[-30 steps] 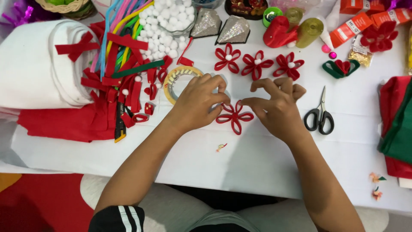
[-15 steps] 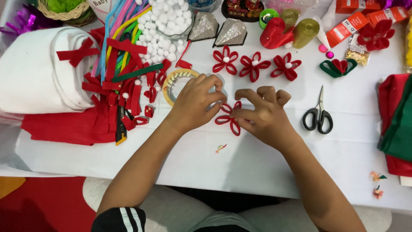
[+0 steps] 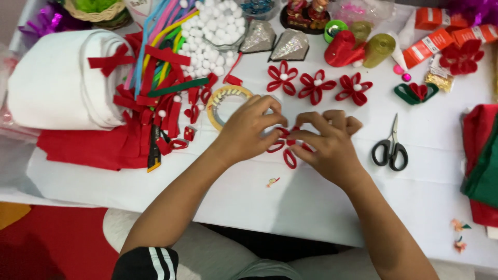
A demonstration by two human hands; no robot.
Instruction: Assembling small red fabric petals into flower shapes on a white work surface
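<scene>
Both hands pinch one red felt flower point(image 3: 287, 148) on the white table point(image 3: 311, 202): left hand point(image 3: 249, 132) and right hand point(image 3: 327, 145) meet fingertips over its centre. Its looped petals are formed; no white centre bead shows. Three finished red flowers point(image 3: 314, 85) lie beyond. A tape ring point(image 3: 218, 103) touches the left hand's side; black scissors point(image 3: 390, 150) lie apart, right.

matt red felt flower point(image 3: 287, 148) — white cloth table point(image 3: 311, 207)

Orange-red boxes point(image 3: 441, 39) with white labels lie at table's far right.
</scene>
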